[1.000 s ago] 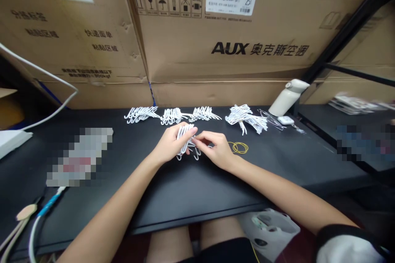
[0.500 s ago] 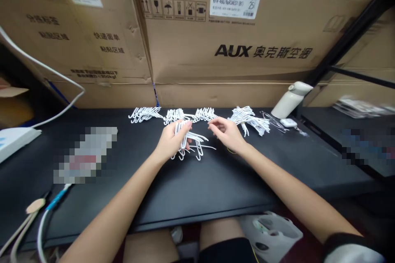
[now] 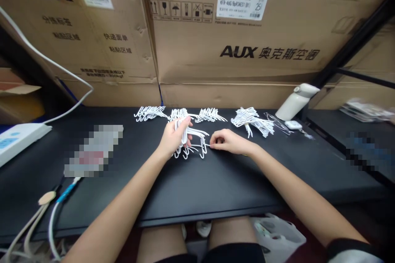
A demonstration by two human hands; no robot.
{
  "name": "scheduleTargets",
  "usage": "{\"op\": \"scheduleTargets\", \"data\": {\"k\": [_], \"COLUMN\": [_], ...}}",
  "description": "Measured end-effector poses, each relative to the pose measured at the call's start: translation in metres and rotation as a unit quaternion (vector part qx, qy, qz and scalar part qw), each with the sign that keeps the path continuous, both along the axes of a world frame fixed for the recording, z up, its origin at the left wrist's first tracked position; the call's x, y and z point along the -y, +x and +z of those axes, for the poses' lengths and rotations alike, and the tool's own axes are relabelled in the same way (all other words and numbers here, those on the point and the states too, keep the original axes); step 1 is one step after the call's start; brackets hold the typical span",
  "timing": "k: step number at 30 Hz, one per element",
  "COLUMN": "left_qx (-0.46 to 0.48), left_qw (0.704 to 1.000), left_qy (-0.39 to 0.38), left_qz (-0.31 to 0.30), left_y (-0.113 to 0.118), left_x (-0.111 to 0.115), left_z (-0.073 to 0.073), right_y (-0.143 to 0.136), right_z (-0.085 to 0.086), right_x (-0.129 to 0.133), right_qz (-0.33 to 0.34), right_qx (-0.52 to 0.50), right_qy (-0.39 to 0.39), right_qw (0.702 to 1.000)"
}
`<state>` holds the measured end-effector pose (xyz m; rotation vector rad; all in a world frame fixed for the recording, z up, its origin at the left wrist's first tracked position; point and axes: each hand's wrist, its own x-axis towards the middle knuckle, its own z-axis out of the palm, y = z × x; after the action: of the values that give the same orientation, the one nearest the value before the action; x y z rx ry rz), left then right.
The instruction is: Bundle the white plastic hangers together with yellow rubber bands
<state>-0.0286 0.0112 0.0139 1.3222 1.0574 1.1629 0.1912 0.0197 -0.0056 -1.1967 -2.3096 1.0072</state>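
Observation:
My left hand [image 3: 175, 133] is closed around a bunch of white wire hooks [image 3: 196, 133], the thumb pressed on top and their curved ends hanging below. To the right, my right hand [image 3: 230, 140] has its fingers pinched on the tip of one hook that sticks out of this bunch. Behind the hands, white hooks lie in rows on the black table: a left group [image 3: 149, 113], a middle group [image 3: 177, 114] partly covered by my left hand, and another group [image 3: 210, 115]. Farther right is a looser, crossed pile of hooks [image 3: 253, 121].
Large cardboard boxes [image 3: 240, 65] wall off the back of the black table [image 3: 216, 193]. At the right stand a white bottle [image 3: 296, 102] and a small white case [image 3: 293, 125]. A pixelated flat object [image 3: 94, 152] with a cable and a white power strip [image 3: 21, 137] lie left.
My right hand has moved down and its fingers have closed on the tip of a protruding hook. My left hand keeps holding the bunch. The view has shifted slightly left.

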Motion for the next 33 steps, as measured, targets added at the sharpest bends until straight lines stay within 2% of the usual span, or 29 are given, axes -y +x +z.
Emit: {"op": "scheduleTargets", "data": {"k": [5,9,13,18,25,27,33], "left_qx": [-0.009,-0.016,-0.017,-0.02,-0.039,-0.042,-0.054], "left_qw": [1.0,1.0,1.0,1.0,0.999,0.999,0.998], "left_qy": [-0.005,-0.004,0.002,0.008,0.028,0.025,0.018], "left_qz": [0.006,0.005,0.006,0.007,0.004,-0.001,-0.027], "left_y": [0.0,0.001,0.0,0.0,-0.002,-0.001,0.002], "left_x": [0.001,0.002,0.001,0.001,-0.001,0.0,0.002], "left_z": [0.0,0.0,-0.002,-0.003,-0.004,-0.003,-0.004], "right_y": [0.008,0.015,0.017,0.014,0.01,0.007,-0.002], "right_z": [0.01,0.022,0.024,0.018,0.014,0.012,0.008], "right_x": [-0.002,-0.002,-0.005,-0.007,-0.011,-0.011,-0.005], "right_qz": [0.028,0.028,-0.017,-0.06,-0.138,-0.144,-0.122], "right_qx": [-0.005,-0.074,-0.193,-0.336,-0.452,-0.447,-0.377], "right_qy": [-0.104,-0.169,-0.187,-0.21,-0.194,-0.181,-0.125], "right_qw": [0.994,0.982,0.963,0.916,0.859,0.864,0.91]}}
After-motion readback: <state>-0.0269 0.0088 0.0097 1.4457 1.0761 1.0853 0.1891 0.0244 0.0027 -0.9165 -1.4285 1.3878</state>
